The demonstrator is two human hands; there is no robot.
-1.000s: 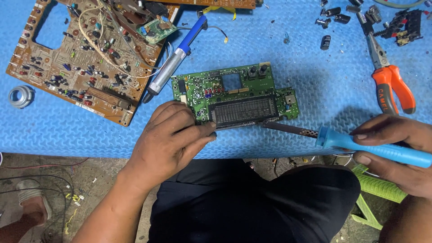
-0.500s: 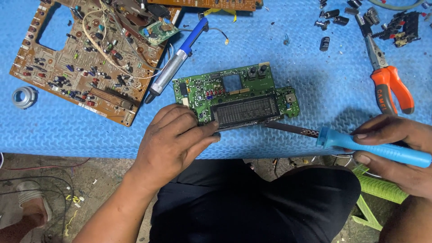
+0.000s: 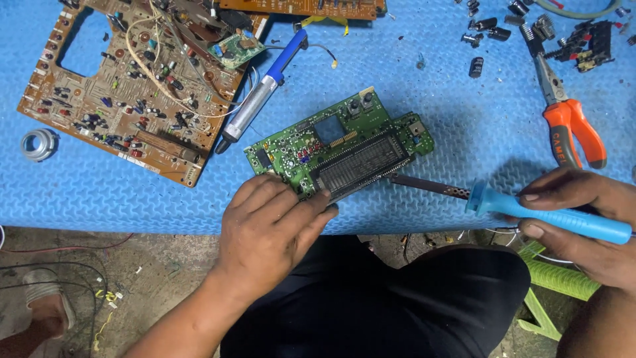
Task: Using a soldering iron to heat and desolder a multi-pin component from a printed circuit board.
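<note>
A green circuit board point(image 3: 331, 142) with a long dark display strip lies on the blue foam mat point(image 3: 411, 86). My left hand point(image 3: 268, 229) rests flat at the board's near left corner, its fingertips pressing the edge. A blue-handled soldering iron point(image 3: 530, 212) is gripped in my right hand point(image 3: 583, 222) at the right. Its dark metal shaft points left, and the tip touches the board's near right edge beside the display.
A large brown circuit board point(image 3: 126, 93) with wires lies at the back left. A blue and silver desoldering pump point(image 3: 262, 93) lies beside it. Orange-handled pliers point(image 3: 563, 113) and several loose black parts sit at the back right. A metal ring point(image 3: 38, 142) rests far left.
The iron's tip stays at the board's edge and my left hand keeps its hold. Only the view has shifted slightly.
</note>
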